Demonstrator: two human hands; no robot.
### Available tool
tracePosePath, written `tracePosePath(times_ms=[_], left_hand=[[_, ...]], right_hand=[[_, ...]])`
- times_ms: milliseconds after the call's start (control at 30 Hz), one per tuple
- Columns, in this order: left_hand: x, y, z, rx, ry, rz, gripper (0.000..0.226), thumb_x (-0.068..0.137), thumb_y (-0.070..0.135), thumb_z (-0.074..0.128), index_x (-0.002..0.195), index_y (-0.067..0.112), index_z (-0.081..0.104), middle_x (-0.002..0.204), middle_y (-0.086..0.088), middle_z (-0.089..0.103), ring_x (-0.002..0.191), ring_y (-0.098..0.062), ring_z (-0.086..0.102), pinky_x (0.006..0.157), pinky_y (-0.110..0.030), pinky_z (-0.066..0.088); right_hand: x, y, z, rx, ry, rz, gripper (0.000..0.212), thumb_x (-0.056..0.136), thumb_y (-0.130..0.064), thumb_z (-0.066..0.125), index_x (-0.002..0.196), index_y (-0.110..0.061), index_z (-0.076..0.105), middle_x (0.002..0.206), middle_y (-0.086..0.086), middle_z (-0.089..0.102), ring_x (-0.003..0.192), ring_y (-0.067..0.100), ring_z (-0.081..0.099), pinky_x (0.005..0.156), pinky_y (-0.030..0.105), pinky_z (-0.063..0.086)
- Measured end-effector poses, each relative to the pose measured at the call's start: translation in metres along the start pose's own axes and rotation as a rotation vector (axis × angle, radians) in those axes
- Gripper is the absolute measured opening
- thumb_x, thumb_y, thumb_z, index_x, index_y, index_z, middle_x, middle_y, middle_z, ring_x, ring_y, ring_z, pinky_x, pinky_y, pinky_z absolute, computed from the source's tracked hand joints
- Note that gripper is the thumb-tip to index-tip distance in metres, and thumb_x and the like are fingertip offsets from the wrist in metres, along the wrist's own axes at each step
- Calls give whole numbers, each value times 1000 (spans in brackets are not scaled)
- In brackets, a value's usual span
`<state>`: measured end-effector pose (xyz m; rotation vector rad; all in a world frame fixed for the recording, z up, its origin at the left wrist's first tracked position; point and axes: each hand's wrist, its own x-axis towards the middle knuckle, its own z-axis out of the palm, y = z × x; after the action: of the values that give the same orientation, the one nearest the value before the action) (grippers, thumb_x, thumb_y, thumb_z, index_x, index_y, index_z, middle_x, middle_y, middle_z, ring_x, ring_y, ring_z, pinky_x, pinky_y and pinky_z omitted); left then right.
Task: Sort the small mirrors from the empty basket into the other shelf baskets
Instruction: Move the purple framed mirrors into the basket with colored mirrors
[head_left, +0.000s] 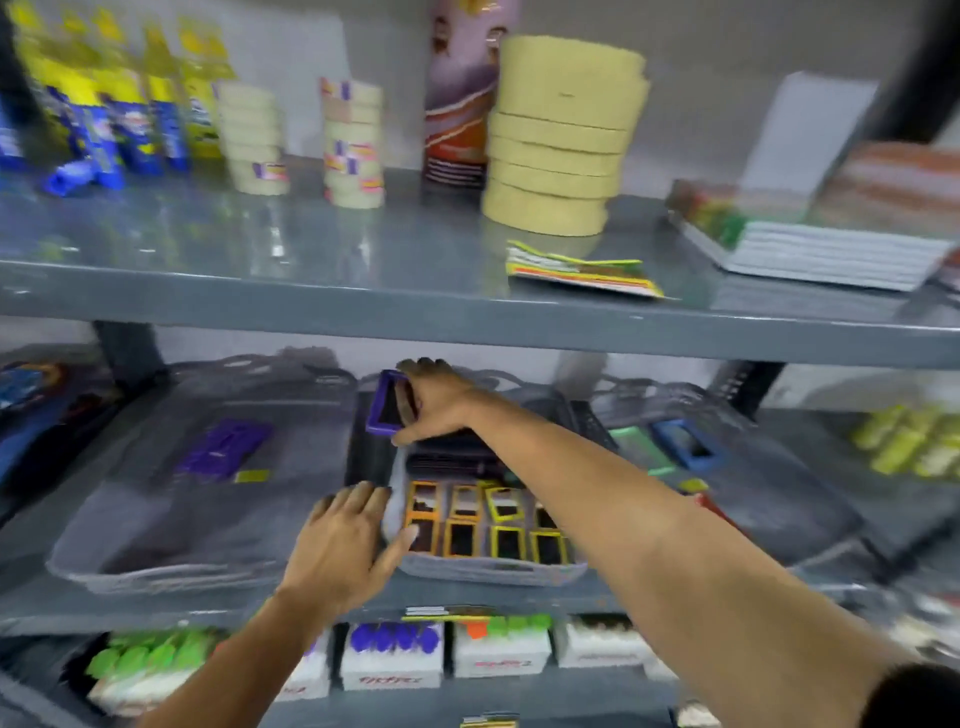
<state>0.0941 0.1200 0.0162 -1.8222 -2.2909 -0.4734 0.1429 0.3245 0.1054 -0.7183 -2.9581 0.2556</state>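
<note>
My right hand reaches deep over the middle shelf and grips a purple-framed small mirror, held upright above the back of the middle grey basket. That basket holds several orange- and yellow-framed mirrors standing in rows. My left hand rests flat on the basket's front left corner, fingers spread, holding nothing. The left grey basket contains purple mirrors. The right basket holds a blue mirror and a green one.
The upper grey shelf juts out just above my right hand; it carries tape rolls, bottles and stacked packs. Below the shelf edge stand boxes with green and purple items. Yellow items lie at the far right.
</note>
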Motion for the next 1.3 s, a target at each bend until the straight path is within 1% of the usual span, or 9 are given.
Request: tracePosePath(times_ms=[233, 333, 433, 500, 600, 700, 867, 1167, 1300], left_hand=[[37, 143, 24, -60, 88, 231, 53, 85, 55, 38, 100, 10, 61, 96, -8, 62, 90, -29, 57, 86, -35, 32], [46, 201, 38, -126, 58, 314, 56, 88, 57, 35, 104, 11, 62, 101, -6, 63, 96, -26, 59, 89, -34, 41], [58, 256, 54, -140, -46, 371, 63, 89, 60, 23, 109, 14, 62, 106, -2, 65, 99, -21, 61, 81, -28, 52], [62, 284, 65, -161, -64, 415, 60, 87, 60, 32, 112, 14, 60, 109, -2, 64, 102, -21, 61, 85, -28, 51], [66, 316, 78, -206, -127, 466, 59, 84, 57, 37, 121, 13, 53, 118, -4, 59, 113, -21, 54, 95, -30, 44], [69, 331, 88, -189, -119, 512, 57, 86, 54, 33, 121, 14, 53, 118, -4, 58, 114, -23, 52, 102, -32, 39], [75, 342, 109, -112, -63, 541, 42, 85, 48, 34, 87, 22, 67, 84, 6, 68, 84, -13, 66, 94, -30, 47], [81, 334, 120, -118, 16, 614, 29, 84, 45, 48, 77, 23, 66, 76, 11, 65, 84, -7, 61, 99, -32, 44], [81, 336, 119, -155, 17, 564, 36, 84, 47, 37, 73, 26, 63, 72, 14, 61, 83, -5, 60, 101, -31, 41]], right_hand=[[-112, 137, -36, -103, -14, 214, 88, 50, -57, 78, 119, -12, 47, 114, 15, 56, 104, 34, 55, 89, 39, 48], [-163, 189, -50, -118, -29, 294, 79, 50, -50, 80, 112, -9, 54, 110, 17, 61, 100, 35, 58, 88, 37, 49], [-218, 236, -63, -86, -15, 361, 74, 53, -36, 85, 115, -9, 54, 110, 14, 63, 100, 29, 61, 86, 33, 49], [-248, 259, -70, -93, -63, 389, 73, 55, -33, 86, 115, -9, 51, 109, 14, 62, 99, 31, 61, 83, 34, 49], [-280, 288, -73, -101, -155, 474, 95, 54, -41, 85, 133, -17, 38, 121, 7, 50, 107, 25, 53, 93, 36, 49], [-297, 313, -66, -159, -270, 514, 101, 50, -45, 85, 134, -19, 33, 127, 6, 48, 109, 25, 52, 93, 40, 49], [-307, 341, -48, -206, -384, 483, 96, 46, -40, 88, 125, -19, 40, 117, 1, 52, 100, 20, 54, 88, 40, 52], [-303, 359, -16, -308, -538, 388, 104, 48, -31, 91, 134, -21, 34, 132, 0, 48, 114, 25, 54, 93, 45, 50], [-305, 364, -9, -292, -539, 382, 105, 51, -25, 91, 138, -20, 32, 140, 0, 42, 123, 28, 49, 100, 45, 47]])
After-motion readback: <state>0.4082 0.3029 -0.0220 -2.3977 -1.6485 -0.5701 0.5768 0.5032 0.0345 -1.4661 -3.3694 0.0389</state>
